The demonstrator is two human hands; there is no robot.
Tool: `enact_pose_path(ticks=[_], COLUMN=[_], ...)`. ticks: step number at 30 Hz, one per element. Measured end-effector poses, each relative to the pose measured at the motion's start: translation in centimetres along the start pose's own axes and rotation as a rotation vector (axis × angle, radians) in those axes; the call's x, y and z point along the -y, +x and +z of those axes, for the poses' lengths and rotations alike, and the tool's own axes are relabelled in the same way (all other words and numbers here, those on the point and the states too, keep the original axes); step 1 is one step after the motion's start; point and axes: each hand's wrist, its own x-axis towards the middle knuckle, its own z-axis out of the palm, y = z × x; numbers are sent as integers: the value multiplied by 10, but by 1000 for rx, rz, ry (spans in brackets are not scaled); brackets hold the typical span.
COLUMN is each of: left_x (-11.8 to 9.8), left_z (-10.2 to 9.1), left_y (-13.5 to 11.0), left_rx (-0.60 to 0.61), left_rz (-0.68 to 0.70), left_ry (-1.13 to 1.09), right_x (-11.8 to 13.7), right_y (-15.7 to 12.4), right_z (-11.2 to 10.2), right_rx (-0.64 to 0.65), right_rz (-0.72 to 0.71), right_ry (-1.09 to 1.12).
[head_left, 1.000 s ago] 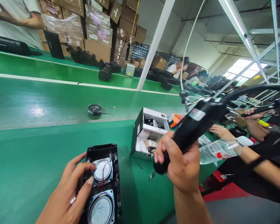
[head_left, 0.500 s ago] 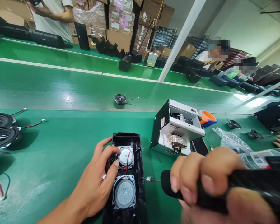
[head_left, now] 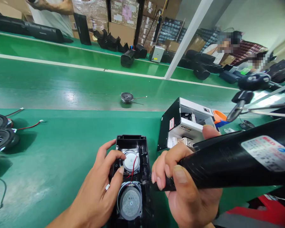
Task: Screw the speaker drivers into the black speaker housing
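A black speaker housing (head_left: 146, 158) lies on the green bench with its inside facing up. Two speaker drivers sit in it, an upper driver (head_left: 133, 163) with a red wire and a larger lower driver (head_left: 130, 202). My left hand (head_left: 97, 183) grips the housing's left side, thumb and forefinger touching the upper driver. My right hand (head_left: 187, 190) is wrapped round a black electric screwdriver (head_left: 223, 161) with a white label. Its bit end points left at the housing's right wall, between the two drivers. The bit tip's exact contact is hard to make out.
A white and black boxy machine (head_left: 171, 126) stands beyond my right hand. Loose speaker drivers (head_left: 1, 139) with wires lie at left, and one driver (head_left: 127, 98) farther back. A metal hanger (head_left: 242, 101) hangs at upper right. Co-workers (head_left: 224, 50) are across the benches.
My right hand and the screwdriver have swung left and upright toward the housing, clearing the right foreground. The metal hanger has come into view. My left hand keeps its grip.
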Motion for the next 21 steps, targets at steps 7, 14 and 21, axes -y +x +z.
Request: enact_pose_path(ticks=[7, 14, 21], left_x=[-3, 3, 10], left_z=[1, 1, 1], left_y=[1, 0, 3], left_rx=[-30, -28, 4], left_rz=[23, 16, 70], left_ry=[40, 24, 55], right_x=[-9, -7, -6], right_y=[-3, -14, -38], right_z=[2, -3, -22], right_rx=[-31, -1, 65], right_rz=[-2, -52, 20], right_ry=[22, -24, -46])
